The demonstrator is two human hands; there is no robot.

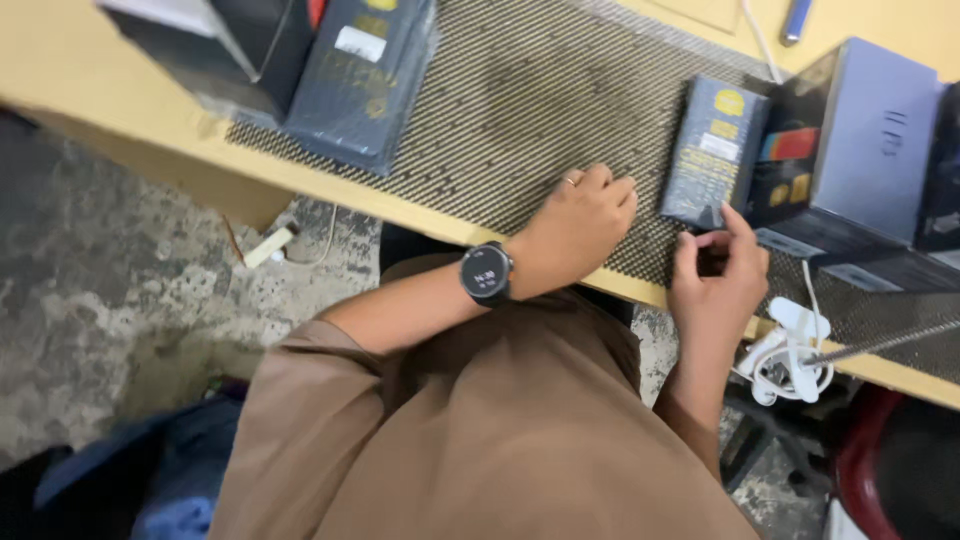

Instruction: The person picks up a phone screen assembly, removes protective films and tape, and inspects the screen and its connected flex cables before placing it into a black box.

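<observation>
The small dark blue box [712, 150] lies flat on the woven mat [520, 110], close to the near edge of the tabletop [90, 70], with its far long side just beside a bigger grey-and-black carton [860, 150]. The right hand [718, 275] sits at the box's near end: forefinger raised and touching that lower corner, thumb and the other fingers curled in, so the grip is half closed and has hold of nothing that I can see; it only touches. The left hand [580, 225], with a ring and a dark wristwatch [487, 272], rests knuckles-up on the mat just left of the box, fingers bent, also empty as far as I can tell.

The risk lies in that fingertip contact. The box is wrapped in something glossy and sits near the tabletop's near edge; a pull from one corner could, I judge, spin it or slide it off onto the rough floor [120, 290]. A push the other way would jam it against the carton. Below the edge, a white coiled cable [790, 360] hangs near the right wrist and could snag it.
</observation>
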